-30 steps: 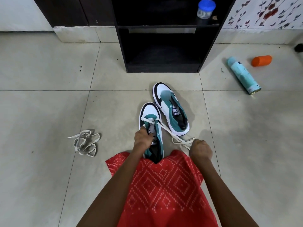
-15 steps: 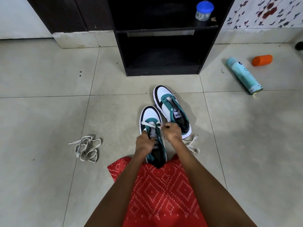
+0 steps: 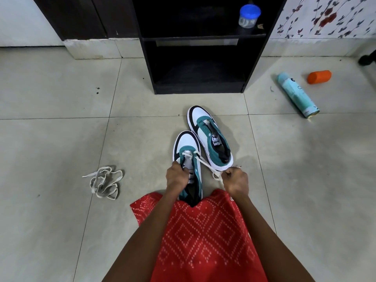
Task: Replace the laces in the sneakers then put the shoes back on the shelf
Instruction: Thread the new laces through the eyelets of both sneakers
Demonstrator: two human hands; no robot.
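The near sneaker (image 3: 186, 143) stood on the tiled floor (image 3: 61, 139) just ahead of the person's red patterned cloth (image 3: 203, 237), toe pointing toward the black shelf (image 3: 146, 64). The left hand (image 3: 176, 177) had its fingers curled round the shoe's tongue and left side, though whether it also pinned the lace was hard to tell. The right hand (image 3: 236, 183), closed into a fist, pinched the white lace (image 3: 205, 163), which ran taut from the front eyelets. The far sneaker (image 3: 211, 139) sat unlaced, touching the near one on its right. A loose lace (image 3: 105, 183) lay bundled well to the left. Toward the floor's far right edge lay a spray can (image 3: 297, 96) and an orange cylinder (image 3: 319, 76); a blue-lidded jar (image 3: 249, 16) stood on the shelf.
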